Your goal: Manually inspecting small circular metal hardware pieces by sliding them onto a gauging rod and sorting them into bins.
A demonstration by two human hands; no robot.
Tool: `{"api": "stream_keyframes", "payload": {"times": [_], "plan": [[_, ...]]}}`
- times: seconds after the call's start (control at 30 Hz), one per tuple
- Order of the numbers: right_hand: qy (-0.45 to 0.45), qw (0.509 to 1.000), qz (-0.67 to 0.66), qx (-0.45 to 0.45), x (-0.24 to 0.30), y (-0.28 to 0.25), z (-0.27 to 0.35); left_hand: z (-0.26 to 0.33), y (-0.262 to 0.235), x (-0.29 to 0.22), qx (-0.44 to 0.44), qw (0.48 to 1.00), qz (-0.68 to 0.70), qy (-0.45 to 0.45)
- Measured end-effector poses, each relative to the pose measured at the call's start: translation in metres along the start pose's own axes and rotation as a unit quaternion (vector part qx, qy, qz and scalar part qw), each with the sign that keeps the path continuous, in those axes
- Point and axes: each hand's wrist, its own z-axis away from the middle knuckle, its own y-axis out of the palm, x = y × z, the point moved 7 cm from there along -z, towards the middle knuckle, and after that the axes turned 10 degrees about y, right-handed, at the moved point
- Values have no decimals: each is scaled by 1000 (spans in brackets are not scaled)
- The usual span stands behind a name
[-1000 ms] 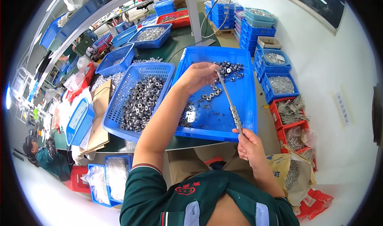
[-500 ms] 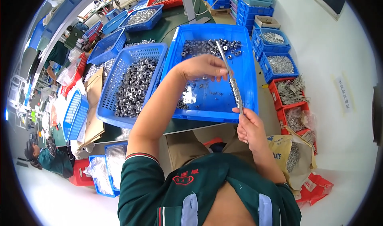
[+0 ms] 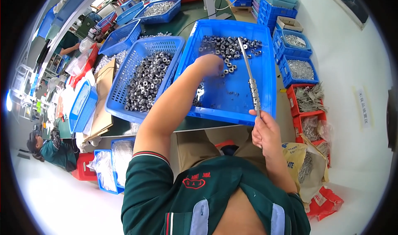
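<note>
The right hand [image 3: 266,130] is closed around the lower end of a metal rod [image 3: 245,58], just outside the tray's near edge, close to its right corner. The rod slants up and slightly left over that edge, its tip free in front of the loose rings at the far side; whether the tip touches any cannot be told. A row of rings threaded on the rod [image 3: 254,93] sits just above the fist, leaving the upper shaft bare.

The left hand [image 3: 210,65] is over the left half of the blue tray [image 3: 248,104], beside the loose rings [image 3: 226,46]. It is blurred, so I cannot tell how wide its fingers are or whether they hold anything. Its forearm crosses the tray's left wall.

Blue tray floor shows between the loose rings and the near wall, with small dark bits scattered on it. The tray's near edge overhangs the tabletop [image 3: 192,14] toward the person's knees. On the left, the ring-filled basket [image 3: 120,85] stands right against the tray, and cardboard [image 3: 105,102] lies just beyond it, so that side is tight.

On the right, a strip of floor separates the tray from the blue crates [image 3: 298,52] and red crates [image 3: 296,104]. A sack [image 3: 292,160] stands near the right forearm.
</note>
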Motion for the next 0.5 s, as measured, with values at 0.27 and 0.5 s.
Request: {"api": "stream_keyframes", "payload": {"times": [0.27, 0.5], "plan": [[-2, 1000, 0, 0, 1, -1, -1, -6, 10, -5, 13, 996, -65, -52], [-9, 1000, 13, -3, 3, 1, -1, -6, -2, 14, 23, 996, -62, -61]]}}
